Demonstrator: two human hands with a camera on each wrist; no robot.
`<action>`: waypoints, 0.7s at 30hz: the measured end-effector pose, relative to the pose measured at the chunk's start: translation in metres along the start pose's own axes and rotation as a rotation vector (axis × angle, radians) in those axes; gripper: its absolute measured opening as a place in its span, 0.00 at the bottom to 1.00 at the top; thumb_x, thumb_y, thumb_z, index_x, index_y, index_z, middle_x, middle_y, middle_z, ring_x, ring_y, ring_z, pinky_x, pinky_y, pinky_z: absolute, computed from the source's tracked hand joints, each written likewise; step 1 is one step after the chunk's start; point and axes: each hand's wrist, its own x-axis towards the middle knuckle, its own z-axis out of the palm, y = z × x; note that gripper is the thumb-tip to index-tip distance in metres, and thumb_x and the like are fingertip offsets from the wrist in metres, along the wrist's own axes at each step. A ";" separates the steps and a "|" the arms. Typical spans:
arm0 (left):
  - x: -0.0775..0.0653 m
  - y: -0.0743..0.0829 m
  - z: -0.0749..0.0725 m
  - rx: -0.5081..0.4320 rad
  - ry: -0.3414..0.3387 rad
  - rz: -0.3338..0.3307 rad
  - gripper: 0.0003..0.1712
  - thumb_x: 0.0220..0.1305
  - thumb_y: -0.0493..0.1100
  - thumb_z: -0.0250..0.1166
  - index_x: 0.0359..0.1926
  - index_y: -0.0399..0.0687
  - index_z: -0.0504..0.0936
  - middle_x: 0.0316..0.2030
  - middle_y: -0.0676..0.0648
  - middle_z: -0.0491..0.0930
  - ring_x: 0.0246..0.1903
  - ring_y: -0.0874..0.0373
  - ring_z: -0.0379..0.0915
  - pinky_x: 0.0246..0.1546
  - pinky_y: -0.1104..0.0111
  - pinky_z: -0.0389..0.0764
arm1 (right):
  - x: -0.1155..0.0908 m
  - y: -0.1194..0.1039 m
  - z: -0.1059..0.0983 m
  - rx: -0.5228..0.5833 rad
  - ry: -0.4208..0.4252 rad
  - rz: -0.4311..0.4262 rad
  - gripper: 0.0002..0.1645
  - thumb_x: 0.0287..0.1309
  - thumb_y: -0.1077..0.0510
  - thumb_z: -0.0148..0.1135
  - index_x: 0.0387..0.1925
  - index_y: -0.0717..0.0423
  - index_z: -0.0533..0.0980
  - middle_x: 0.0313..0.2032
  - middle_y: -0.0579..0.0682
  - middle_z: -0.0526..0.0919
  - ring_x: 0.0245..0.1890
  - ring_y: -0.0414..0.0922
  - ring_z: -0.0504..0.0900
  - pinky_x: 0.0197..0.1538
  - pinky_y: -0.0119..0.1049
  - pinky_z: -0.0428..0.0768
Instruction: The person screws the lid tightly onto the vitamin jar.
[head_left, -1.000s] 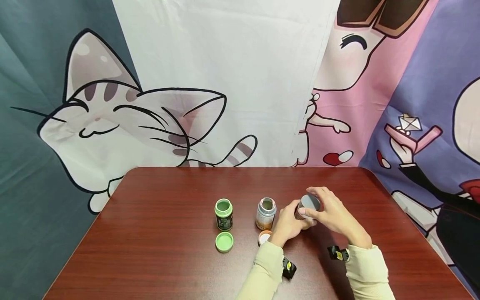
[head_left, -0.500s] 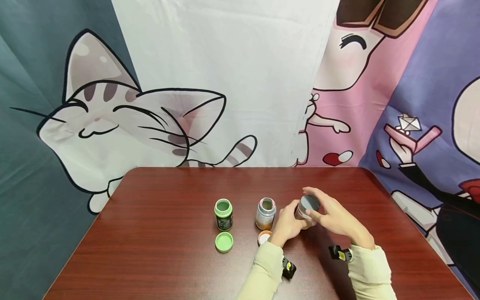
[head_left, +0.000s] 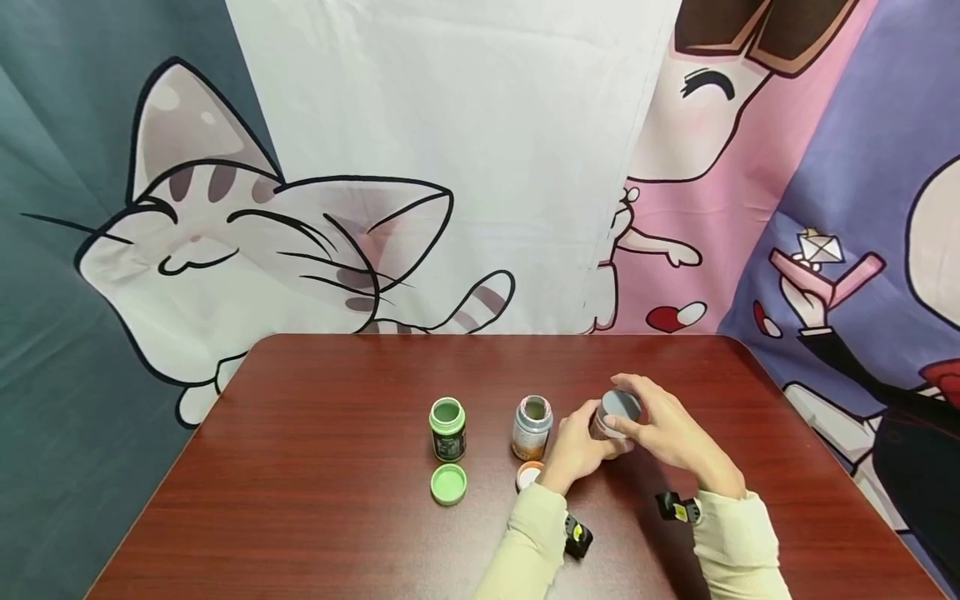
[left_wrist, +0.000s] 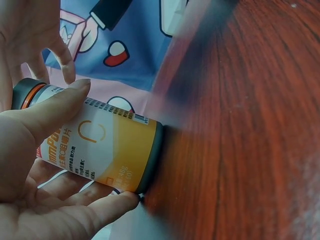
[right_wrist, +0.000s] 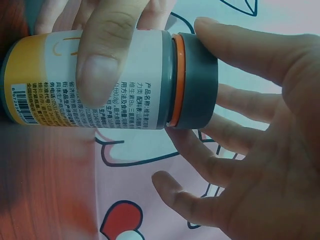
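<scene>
On the right of the table, in the head view, a capped pill bottle stands between both hands. Its label (left_wrist: 110,140) is white and yellow in the left wrist view. My left hand (head_left: 581,452) grips the bottle's body, the thumb lying across the label. With thumb and fingertips on opposite sides, my right hand (head_left: 671,427) holds the dark grey cap (right_wrist: 200,85). An orange ring (right_wrist: 178,80) shows just under the cap, which sits on the bottle. The right hand's lower fingers are spread below the cap in the right wrist view.
An uncapped grey bottle (head_left: 531,437) stands left of my hands, an orange-rimmed lid (head_left: 528,474) before it, partly hidden by the left hand. Farther left are an open green-necked bottle (head_left: 449,440) and its green lid (head_left: 448,485). A printed cloth (head_left: 450,108) hangs behind the table (head_left: 300,500).
My right hand shifts slightly left around the cap, then back right to nearly its earlier position. The left hand and the bottle it holds stay almost still.
</scene>
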 end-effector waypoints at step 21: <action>-0.001 0.000 -0.001 0.005 -0.001 -0.005 0.33 0.42 0.59 0.73 0.52 0.68 0.73 0.42 0.61 0.79 0.39 0.67 0.73 0.41 0.69 0.73 | 0.002 -0.003 0.004 -0.081 0.076 0.046 0.39 0.45 0.38 0.67 0.52 0.59 0.69 0.47 0.56 0.75 0.44 0.51 0.71 0.44 0.47 0.69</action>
